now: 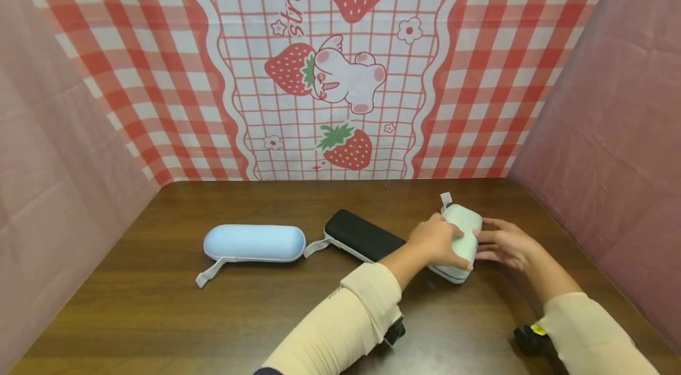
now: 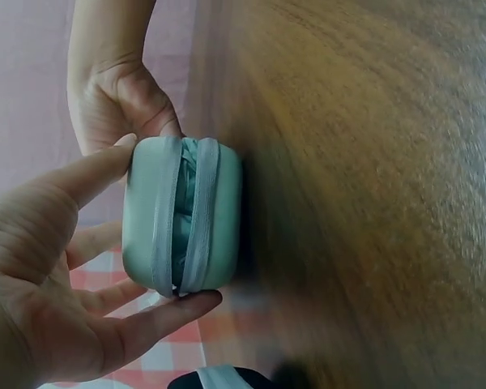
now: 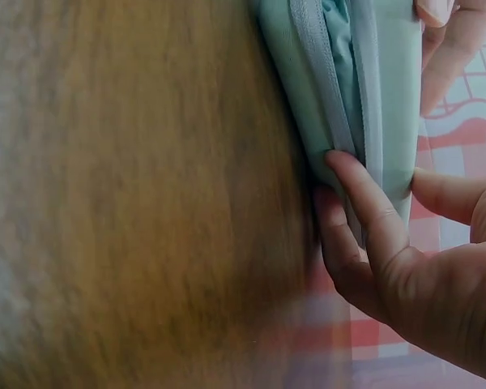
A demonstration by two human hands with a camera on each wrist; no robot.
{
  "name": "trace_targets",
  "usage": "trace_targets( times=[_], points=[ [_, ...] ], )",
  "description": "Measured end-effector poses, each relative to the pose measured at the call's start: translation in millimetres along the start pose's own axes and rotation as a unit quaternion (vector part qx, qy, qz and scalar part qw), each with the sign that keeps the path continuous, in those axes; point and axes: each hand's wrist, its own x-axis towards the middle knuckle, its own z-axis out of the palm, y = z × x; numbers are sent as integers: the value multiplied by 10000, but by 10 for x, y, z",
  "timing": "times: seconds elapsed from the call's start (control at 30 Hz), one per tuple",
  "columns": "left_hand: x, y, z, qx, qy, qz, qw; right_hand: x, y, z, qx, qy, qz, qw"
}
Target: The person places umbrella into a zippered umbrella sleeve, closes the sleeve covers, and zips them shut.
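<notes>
A mint-green zippered case [image 1: 461, 226] lies at the right of the table, a grey-white loop at its far end. Its zipper edges [image 2: 166, 219] stand apart, and green lining [image 2: 185, 207] shows between them. My left hand [image 1: 435, 240] grips the case from the left, thumb and fingers spread across its lid and side. On the right side, my right hand [image 1: 508, 245] holds the case, its thumb [image 3: 449, 194] on the lid and its fingers [image 3: 368, 198] at the zipper seam. The zipper pull cannot be made out.
A black case [image 1: 364, 236] lies just left of the green one, partly behind my left forearm. Farther left is a light-blue case [image 1: 255, 243] with a grey strap [image 1: 210, 273]. Checked strawberry cloth [image 1: 340, 67] hangs behind the wooden table [image 1: 159, 316]; pink cloth [image 1: 612, 144] hangs at the sides.
</notes>
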Motion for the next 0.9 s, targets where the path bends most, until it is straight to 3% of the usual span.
trace_targets(
  times=[0.37, 0.47, 0.53, 0.6, 0.73, 0.9],
  points=[
    [-53, 57, 78, 254, 110, -221, 9994, -25, -27, 50, -65, -4, 31, 10000],
    [-26, 25, 71, 159, 35, -135, 9998, -31, -61, 39, -460, 134, 25, 9988],
    [3, -15, 57, 40, -63, -26, 10000, -49, -103, 18, -1058, 281, -18, 9940],
    [28, -58, 34, -58, -218, 152, 9996, -74, -150, -12, -1866, 471, -129, 9812],
    [70, -145, -23, -208, -545, 654, 9961, -121, -233, -52, -3295, 797, -513, 9394],
    [97, -237, -86, -343, -754, 944, 9921, -127, -279, -59, -4289, 876, -1110, 8922]
  ],
)
